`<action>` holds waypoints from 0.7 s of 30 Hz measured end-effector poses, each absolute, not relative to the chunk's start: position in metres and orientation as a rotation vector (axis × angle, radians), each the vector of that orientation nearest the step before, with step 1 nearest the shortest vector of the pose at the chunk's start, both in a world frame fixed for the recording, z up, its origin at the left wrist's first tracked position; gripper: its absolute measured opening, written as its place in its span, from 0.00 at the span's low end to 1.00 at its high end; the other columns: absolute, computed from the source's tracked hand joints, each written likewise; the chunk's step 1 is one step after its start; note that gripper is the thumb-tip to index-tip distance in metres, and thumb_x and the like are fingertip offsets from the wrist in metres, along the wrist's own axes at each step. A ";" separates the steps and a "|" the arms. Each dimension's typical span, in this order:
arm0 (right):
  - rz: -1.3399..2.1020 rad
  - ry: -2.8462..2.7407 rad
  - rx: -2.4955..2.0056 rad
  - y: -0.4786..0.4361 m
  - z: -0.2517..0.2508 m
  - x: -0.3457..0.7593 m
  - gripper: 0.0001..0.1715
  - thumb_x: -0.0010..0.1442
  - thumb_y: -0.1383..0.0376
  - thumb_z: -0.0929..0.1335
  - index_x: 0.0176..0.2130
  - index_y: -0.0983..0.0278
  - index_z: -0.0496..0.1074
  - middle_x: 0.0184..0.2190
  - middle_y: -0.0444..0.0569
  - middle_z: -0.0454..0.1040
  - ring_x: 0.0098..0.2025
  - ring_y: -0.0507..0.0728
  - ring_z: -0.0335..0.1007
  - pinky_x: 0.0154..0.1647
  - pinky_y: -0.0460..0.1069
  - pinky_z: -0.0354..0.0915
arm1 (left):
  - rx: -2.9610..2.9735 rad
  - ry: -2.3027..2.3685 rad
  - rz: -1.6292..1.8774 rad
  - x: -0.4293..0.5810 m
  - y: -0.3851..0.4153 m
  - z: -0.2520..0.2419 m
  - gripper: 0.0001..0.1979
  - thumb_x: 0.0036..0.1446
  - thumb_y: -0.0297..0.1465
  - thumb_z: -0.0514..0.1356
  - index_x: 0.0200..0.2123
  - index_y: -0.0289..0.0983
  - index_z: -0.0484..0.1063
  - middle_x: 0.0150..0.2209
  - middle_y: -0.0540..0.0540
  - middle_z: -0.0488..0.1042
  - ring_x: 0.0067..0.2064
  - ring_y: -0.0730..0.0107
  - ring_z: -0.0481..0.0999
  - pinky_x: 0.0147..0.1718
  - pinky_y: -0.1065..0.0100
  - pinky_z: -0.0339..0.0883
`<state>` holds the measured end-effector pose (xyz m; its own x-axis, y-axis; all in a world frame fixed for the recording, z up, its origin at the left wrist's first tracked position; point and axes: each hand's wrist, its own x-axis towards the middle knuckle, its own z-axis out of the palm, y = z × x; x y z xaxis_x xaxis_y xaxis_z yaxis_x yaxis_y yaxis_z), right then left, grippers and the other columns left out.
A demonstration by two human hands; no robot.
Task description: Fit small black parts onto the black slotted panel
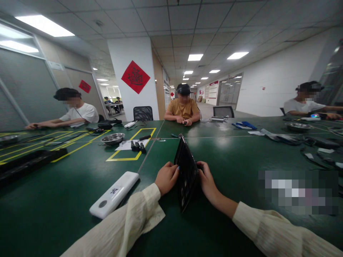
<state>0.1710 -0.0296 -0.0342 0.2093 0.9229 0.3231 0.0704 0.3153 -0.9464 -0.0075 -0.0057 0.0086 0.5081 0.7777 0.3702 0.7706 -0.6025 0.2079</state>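
In the head view, a black panel point(185, 175), taken as clock centre, tilts on edge above the worktop point(230, 160). At three o'clock the right hand point(207, 181) is clamped on its edge, probably for steadiness; at nine, the left hand point(166, 179) meets its face, pinching or not, I cannot tell. Between eight and nine, a white device point(115, 194) lies within easy reach.
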 end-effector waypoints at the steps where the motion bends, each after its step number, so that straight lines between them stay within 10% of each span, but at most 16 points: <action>1: 0.787 -1.213 -1.087 -0.029 -0.035 0.171 0.19 0.54 0.54 0.61 0.44 0.61 0.64 0.40 0.49 0.67 0.44 0.58 0.63 0.43 0.53 0.62 | 2.704 1.390 0.670 -0.008 -0.005 0.008 0.22 0.63 0.36 0.38 0.28 0.37 0.67 0.28 0.45 0.69 0.36 0.66 0.68 0.38 0.66 0.62; 21: 0.825 -1.187 -1.059 -0.028 -0.038 0.171 0.19 0.55 0.55 0.62 0.44 0.61 0.64 0.39 0.49 0.67 0.43 0.58 0.64 0.41 0.53 0.63 | 2.742 1.442 0.788 -0.008 -0.003 -0.002 0.16 0.62 0.36 0.40 0.38 0.36 0.64 0.31 0.45 0.68 0.35 0.66 0.69 0.37 0.66 0.63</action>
